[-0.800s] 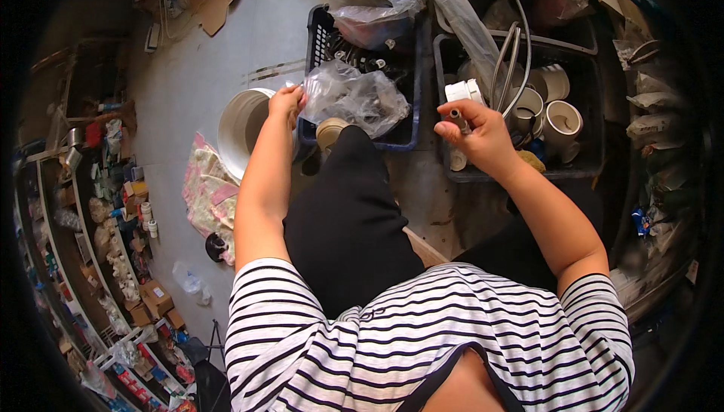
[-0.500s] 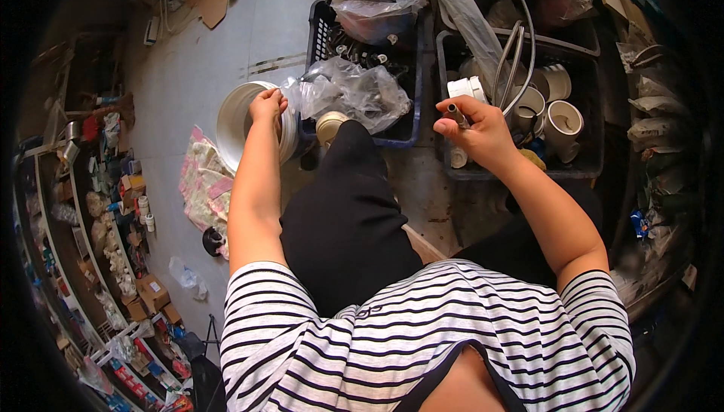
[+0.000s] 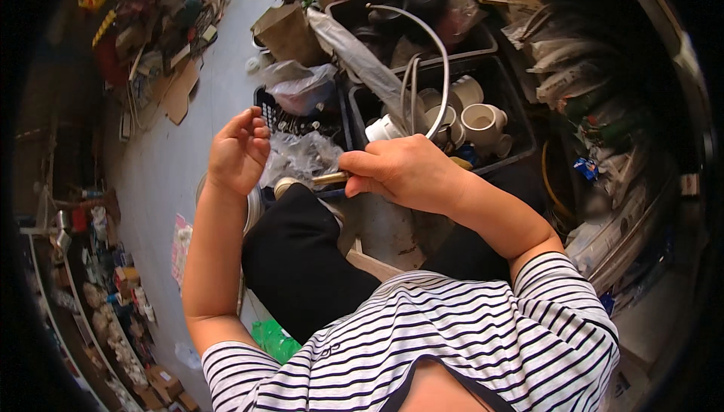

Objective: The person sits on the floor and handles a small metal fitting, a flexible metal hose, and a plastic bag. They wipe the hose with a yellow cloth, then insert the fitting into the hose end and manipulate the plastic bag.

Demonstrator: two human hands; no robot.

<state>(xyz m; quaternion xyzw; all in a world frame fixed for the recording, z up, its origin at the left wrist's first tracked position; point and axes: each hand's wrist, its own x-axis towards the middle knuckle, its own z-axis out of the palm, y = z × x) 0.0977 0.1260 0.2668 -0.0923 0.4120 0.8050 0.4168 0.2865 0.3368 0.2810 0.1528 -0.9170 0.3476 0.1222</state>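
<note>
My right hand [image 3: 407,172] is closed around a short metal tube [image 3: 329,179], whose end sticks out to the left past the thumb and forefinger. Raised at the left, my left hand [image 3: 240,153] has curled fingers, with thumb and forefinger brought together at the tip. Whatever it pinches is too small to make out. Between and beyond the hands, a crumpled clear plastic bag [image 3: 302,155] lies on a dark crate [image 3: 345,121]. The tube's end overlaps the near side of that crate in view. A white bucket [image 3: 255,212] is mostly hidden behind my left forearm.
A second dark crate [image 3: 520,144] at the right holds white pipe fittings [image 3: 480,121], and a pale flexible hose [image 3: 436,35] arches over it. Shelves of small goods [image 3: 105,314] line the left. Wrapped bundles [image 3: 558,61] stack at the right. A green bag [image 3: 274,339] lies beside my hip.
My left hand has come away from the bucket and the clear bag, and is raised. My right hand has moved left with the metal tube, which now points left. The whole view has shifted.
</note>
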